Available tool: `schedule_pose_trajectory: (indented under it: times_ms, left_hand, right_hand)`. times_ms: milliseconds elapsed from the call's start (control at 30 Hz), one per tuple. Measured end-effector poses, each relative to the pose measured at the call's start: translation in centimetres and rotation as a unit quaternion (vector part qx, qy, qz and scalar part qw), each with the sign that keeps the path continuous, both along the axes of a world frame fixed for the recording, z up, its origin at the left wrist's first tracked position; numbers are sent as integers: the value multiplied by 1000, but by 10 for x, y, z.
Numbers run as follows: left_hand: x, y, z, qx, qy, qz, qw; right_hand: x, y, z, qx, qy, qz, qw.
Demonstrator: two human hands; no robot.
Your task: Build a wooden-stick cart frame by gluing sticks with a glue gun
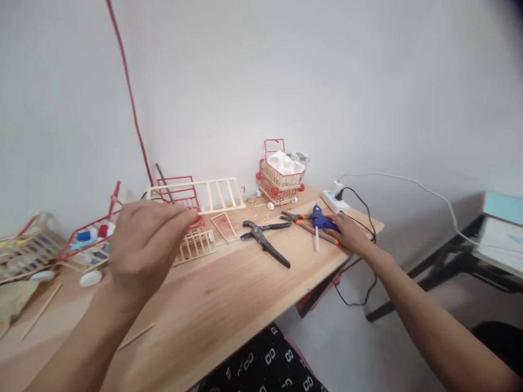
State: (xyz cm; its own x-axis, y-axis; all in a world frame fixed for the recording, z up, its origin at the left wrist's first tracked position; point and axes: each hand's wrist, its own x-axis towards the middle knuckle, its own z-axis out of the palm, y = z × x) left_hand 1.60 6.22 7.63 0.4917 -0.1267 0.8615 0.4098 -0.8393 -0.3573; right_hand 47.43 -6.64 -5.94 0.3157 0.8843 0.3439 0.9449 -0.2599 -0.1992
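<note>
Raised over the left part of the table, my left hand [149, 245] is closed on a ladder-like wooden stick frame [223, 208] of pale thin rods. The frame is held off the tabletop, and its near end is partly hidden by my fingers. At the right end of the table, my right hand [347, 231] closes on a blue glue gun [322, 219] with a white glue stick below its tip. Orange-handled pliers [306, 224] lie beside and partly under the glue gun. Black-handled cutters [263, 239] rest between my two hands.
A small shopping cart of sticks [281, 182] with red trim and white filling stands near the wall. More stick carts [87, 245] crowd the left. A power strip [335, 201] with plugged cords sits at the right edge. Loose sticks [134, 336] lie on the wooden table [212, 305].
</note>
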Motion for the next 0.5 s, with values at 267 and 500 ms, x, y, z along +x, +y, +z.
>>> schedule_pose_trajectory:
  times_ms: [267, 500]
  left_hand:
    - [-7, -13, -22, -90, -35, -13, 995]
    - [-20, -14, -2, -380, -46, -12, 924]
  right_hand:
    - [-15, -14, 20, 143, -15, -12, 989]
    - [-104, 11, 65, 224, 116, 67, 965]
